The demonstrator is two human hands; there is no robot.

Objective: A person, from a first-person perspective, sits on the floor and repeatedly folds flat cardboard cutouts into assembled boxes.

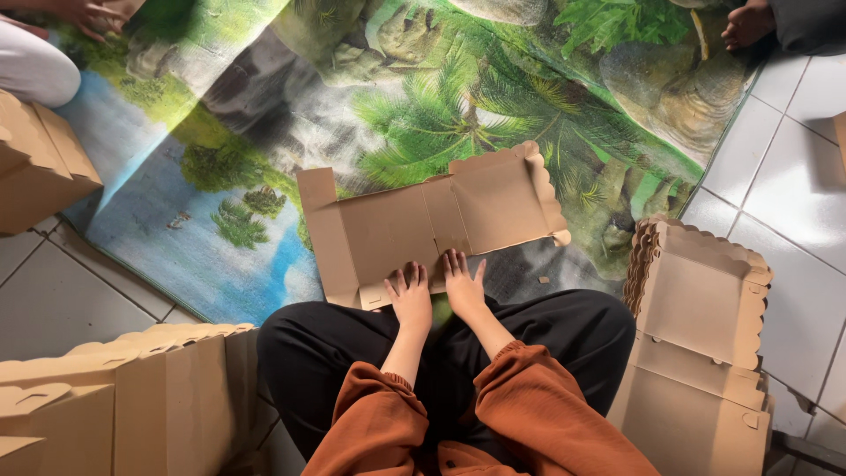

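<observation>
i see my left hand (411,295) and right hand (463,284) side by side, almost touching, both flat with fingers spread and palms pressing down on the near edge of a flat cardboard box blank (432,225); neither hand pinches or grips anything. the blank lies unfolded on a printed mat (264,132) showing palm trees, rocks and water, just beyond my crossed legs in black trousers (564,339), with rust-orange sleeves (520,405) reaching to my wrists. the blank's side flap stands out at its left, and its right and far edges are scalloped; it is open and holds nothing. to my right, touching my knee, sits a stack of flat box blanks (696,335) with the same scalloped edges, resting on the white tiled floor (784,185). to my left, near my other knee, stand folded cardboard boxes (123,397), closed on top, so i cannot tell what is inside. further left, at the mat's edge, another brown cardboard box (40,163) sits partly on the tiles, also closed to my view. at the far left corner another person's hand (84,13) rests on the mat beside a white sleeve, and at the far right corner someone's bare foot (747,25) touches the mat.
</observation>
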